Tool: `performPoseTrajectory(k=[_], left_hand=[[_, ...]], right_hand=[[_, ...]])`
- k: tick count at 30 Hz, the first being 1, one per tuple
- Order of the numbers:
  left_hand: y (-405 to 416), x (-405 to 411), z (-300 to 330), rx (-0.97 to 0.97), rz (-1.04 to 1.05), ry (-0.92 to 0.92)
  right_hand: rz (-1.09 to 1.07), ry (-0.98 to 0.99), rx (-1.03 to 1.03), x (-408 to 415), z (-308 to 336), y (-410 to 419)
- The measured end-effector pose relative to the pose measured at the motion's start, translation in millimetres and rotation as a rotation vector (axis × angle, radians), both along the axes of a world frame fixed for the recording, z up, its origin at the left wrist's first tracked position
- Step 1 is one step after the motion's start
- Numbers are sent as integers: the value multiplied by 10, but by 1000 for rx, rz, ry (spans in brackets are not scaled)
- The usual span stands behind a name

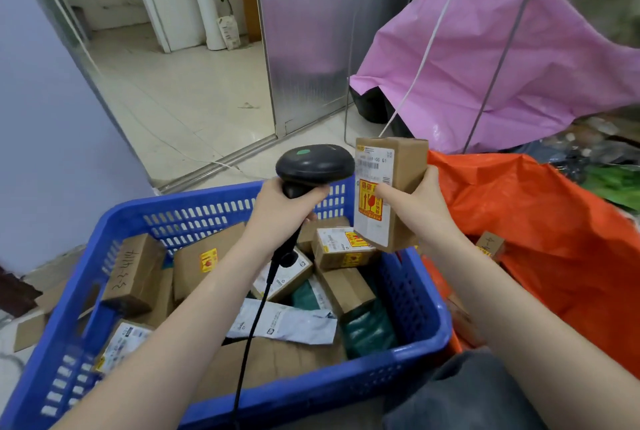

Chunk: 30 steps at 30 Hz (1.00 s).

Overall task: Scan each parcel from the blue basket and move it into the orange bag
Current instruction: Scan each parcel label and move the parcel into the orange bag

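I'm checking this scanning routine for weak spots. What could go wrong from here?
The right hand thumb lies across the held box's label, so the scanner in the left hand might misread it. The box bears a fragile sticker; dropping it into the orange bag could damage the contents.

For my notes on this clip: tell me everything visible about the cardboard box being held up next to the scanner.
The held box is a small, tall brown cardboard carton, upright and tilted slightly. A white shipping label with barcodes covers its near face, and a yellow-and-red fragile sticker lies across the label. The right hand grips it, thumb on the label. It is in the air over the far right corner of the blue basket, beside the orange bag. The black scanner, in the left hand, almost touches its left edge.
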State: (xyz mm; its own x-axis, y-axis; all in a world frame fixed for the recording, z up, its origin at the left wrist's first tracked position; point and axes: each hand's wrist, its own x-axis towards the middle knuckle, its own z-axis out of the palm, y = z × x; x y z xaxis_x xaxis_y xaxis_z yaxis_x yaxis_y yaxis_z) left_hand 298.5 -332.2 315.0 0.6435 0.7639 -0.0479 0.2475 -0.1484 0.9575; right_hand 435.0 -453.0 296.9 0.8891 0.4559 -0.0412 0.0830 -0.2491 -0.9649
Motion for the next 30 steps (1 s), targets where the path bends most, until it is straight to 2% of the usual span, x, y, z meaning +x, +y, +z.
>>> performPoseTrajectory(k=[8, 13, 19, 23, 30], left_hand=[[-333, 747, -263, 81, -155, 78], [-440, 1001, -634, 68, -179, 146], [-473, 1104, -837, 81, -191, 166], [-444, 1066, -814, 64, -175, 167], [-349, 796, -522, 90, -142, 144]], right_hand=[[-261, 77, -104, 804, -402, -670], [-293, 231, -132, 969, -884, -893], [-301, 245, -159, 1082, -1126, -967], [-262, 262, -133, 1064, -1089, -918], [-177, 191, -95, 843, -629, -686]])
